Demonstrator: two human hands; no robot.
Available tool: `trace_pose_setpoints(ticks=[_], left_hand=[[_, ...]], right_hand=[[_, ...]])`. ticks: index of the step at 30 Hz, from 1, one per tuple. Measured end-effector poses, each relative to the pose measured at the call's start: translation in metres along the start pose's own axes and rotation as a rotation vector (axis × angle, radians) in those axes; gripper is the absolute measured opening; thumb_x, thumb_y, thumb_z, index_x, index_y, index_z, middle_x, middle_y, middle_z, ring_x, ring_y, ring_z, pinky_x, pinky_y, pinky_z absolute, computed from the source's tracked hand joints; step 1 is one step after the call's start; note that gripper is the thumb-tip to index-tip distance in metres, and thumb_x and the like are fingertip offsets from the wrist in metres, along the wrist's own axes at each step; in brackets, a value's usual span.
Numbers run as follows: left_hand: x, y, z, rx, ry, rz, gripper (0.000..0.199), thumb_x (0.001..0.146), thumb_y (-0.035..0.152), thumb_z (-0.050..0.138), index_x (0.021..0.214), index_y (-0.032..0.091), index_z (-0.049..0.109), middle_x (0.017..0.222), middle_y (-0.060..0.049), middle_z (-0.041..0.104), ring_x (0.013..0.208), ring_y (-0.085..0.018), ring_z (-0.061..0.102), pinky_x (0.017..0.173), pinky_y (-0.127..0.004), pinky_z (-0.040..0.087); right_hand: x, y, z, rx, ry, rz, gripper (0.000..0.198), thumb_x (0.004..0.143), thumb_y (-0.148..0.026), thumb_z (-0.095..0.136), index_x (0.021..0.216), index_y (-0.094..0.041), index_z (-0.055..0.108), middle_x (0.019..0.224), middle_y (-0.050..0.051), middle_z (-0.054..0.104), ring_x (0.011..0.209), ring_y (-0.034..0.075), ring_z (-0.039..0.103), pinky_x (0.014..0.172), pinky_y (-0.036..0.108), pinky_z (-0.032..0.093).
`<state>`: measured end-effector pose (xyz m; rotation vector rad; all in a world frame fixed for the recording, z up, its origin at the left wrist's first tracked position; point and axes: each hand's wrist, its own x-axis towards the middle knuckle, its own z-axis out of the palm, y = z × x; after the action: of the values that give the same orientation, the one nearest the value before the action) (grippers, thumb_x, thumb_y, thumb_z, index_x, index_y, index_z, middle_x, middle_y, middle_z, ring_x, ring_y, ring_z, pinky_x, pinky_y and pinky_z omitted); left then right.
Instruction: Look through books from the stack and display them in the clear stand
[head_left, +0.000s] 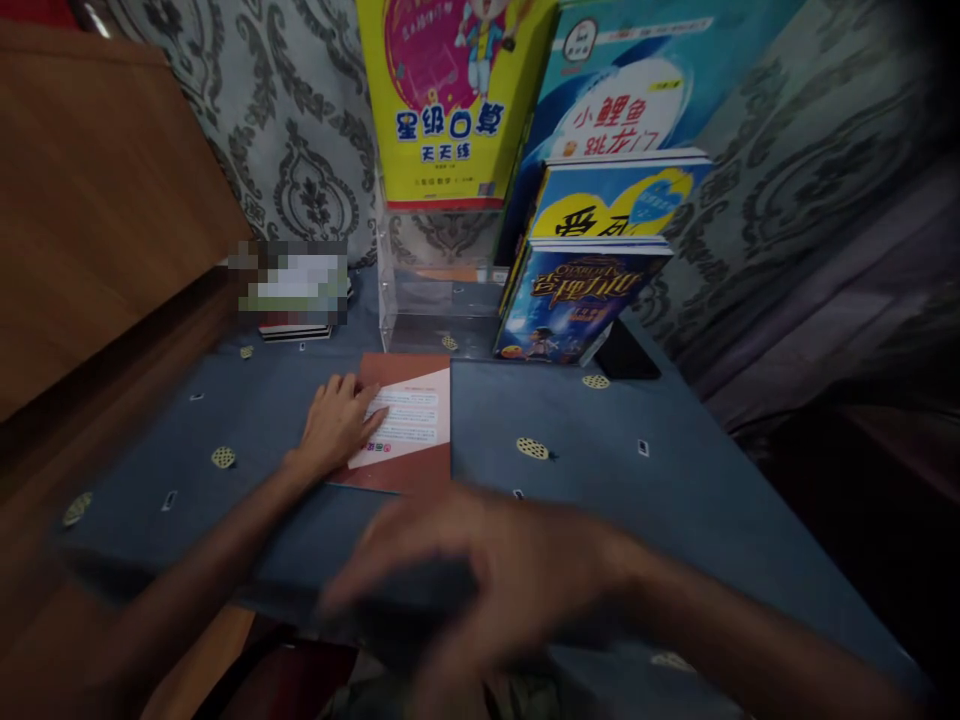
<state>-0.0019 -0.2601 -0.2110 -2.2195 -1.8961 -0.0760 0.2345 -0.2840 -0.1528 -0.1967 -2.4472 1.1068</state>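
Left fingers spread flat on rectangular brown booklet | right fingers blurred, parted, empty | pineapple-print blue tablecloth

The left hand rests on the left side of a brown and white book, which lies on a blue cloth with yellow pineapples on it. The right hand is blurry and closer to us, near the front edge, with its thumb and fingers apart. Behind the book is a clear rack with a yellow book and more books on the right, and a small pile sits at the back left.
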Motion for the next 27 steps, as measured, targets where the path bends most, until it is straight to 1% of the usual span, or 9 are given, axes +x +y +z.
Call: trace_pose_setpoints(ticks=[1,3,5,8,10,15,21,24,27], left_hand=[[0.003,-0.002,0.000,-0.019,0.002,0.025,0.039,0.099,0.041,0.044,0.124,0.019,0.064,0.115,-0.014,0.060,0.106,-0.030,0.052,0.090,-0.044,0.045],[0.012,-0.004,0.003,-0.093,0.007,0.092,0.037,0.099,0.039,0.045,0.125,0.019,0.063,0.118,-0.013,0.061,0.110,-0.029,0.052,0.093,-0.043,0.045],[0.026,-0.005,0.009,-0.191,0.021,0.165,0.039,0.100,0.037,0.045,0.130,0.017,0.059,0.124,-0.013,0.060,0.114,-0.027,0.052,0.098,-0.043,0.044],[0.047,-0.002,0.022,-0.298,0.054,0.267,0.043,0.100,0.035,0.044,0.135,0.013,0.056,0.134,-0.015,0.058,0.123,-0.027,0.052,0.105,-0.043,0.042],[0.055,0.001,0.031,-0.335,0.075,0.314,0.043,0.101,0.034,0.043,0.136,0.013,0.056,0.138,-0.015,0.057,0.127,-0.027,0.052,0.107,-0.045,0.041],[0.042,0.009,0.038,-0.400,0.124,0.490,0.040,0.102,0.032,0.041,0.135,0.018,0.059,0.142,-0.014,0.056,0.136,-0.028,0.049,0.110,-0.050,0.041],[-0.011,0.021,0.015,-0.473,0.075,0.679,0.040,0.103,0.039,0.044,0.134,0.020,0.060,0.140,-0.013,0.059,0.133,-0.027,0.053,0.109,-0.050,0.044],[-0.032,0.027,0.007,-0.482,0.043,0.708,0.046,0.099,0.047,0.050,0.137,0.021,0.056,0.141,-0.012,0.059,0.133,-0.028,0.052,0.109,-0.051,0.046],[-0.040,0.031,0.005,-0.467,0.086,0.695,0.043,0.099,0.043,0.052,0.135,0.020,0.057,0.135,-0.013,0.063,0.126,-0.027,0.058,0.104,-0.051,0.050]], right_hand=[[0.004,0.014,-0.007,0.005,0.039,0.036,0.038,0.088,-0.048,0.068,0.123,-0.032,0.069,0.114,0.001,0.074,0.109,0.022,0.068,0.091,0.034,0.056],[0.009,0.051,-0.020,-0.086,0.261,0.201,0.032,0.097,-0.035,0.054,0.125,-0.027,0.067,0.119,0.006,0.073,0.110,0.023,0.067,0.095,0.039,0.054],[0.012,0.093,-0.028,-0.273,0.410,0.363,0.035,0.095,-0.025,0.054,0.129,-0.023,0.064,0.125,0.009,0.069,0.117,0.026,0.063,0.103,0.047,0.048],[0.010,0.143,-0.028,-0.412,0.391,0.494,0.043,0.094,-0.018,0.050,0.137,-0.017,0.057,0.132,0.014,0.065,0.124,0.028,0.057,0.107,0.050,0.044],[0.007,0.161,-0.023,-0.451,0.355,0.505,0.046,0.094,-0.015,0.046,0.140,-0.014,0.053,0.136,0.015,0.062,0.128,0.027,0.054,0.108,0.049,0.042],[0.002,0.169,-0.014,-0.521,0.328,0.459,0.049,0.096,-0.021,0.040,0.144,-0.017,0.048,0.141,0.013,0.059,0.131,0.026,0.050,0.110,0.048,0.039],[0.001,0.158,-0.015,-0.568,0.294,0.445,0.054,0.097,-0.038,0.045,0.146,-0.016,0.045,0.146,0.013,0.055,0.136,0.029,0.047,0.113,0.051,0.037],[0.001,0.153,-0.014,-0.586,0.286,0.459,0.058,0.097,-0.044,0.048,0.146,-0.014,0.045,0.148,0.015,0.052,0.138,0.030,0.045,0.114,0.052,0.036],[0.001,0.149,-0.012,-0.591,0.288,0.463,0.058,0.096,-0.045,0.050,0.144,-0.012,0.048,0.149,0.016,0.051,0.139,0.031,0.044,0.115,0.053,0.034]])
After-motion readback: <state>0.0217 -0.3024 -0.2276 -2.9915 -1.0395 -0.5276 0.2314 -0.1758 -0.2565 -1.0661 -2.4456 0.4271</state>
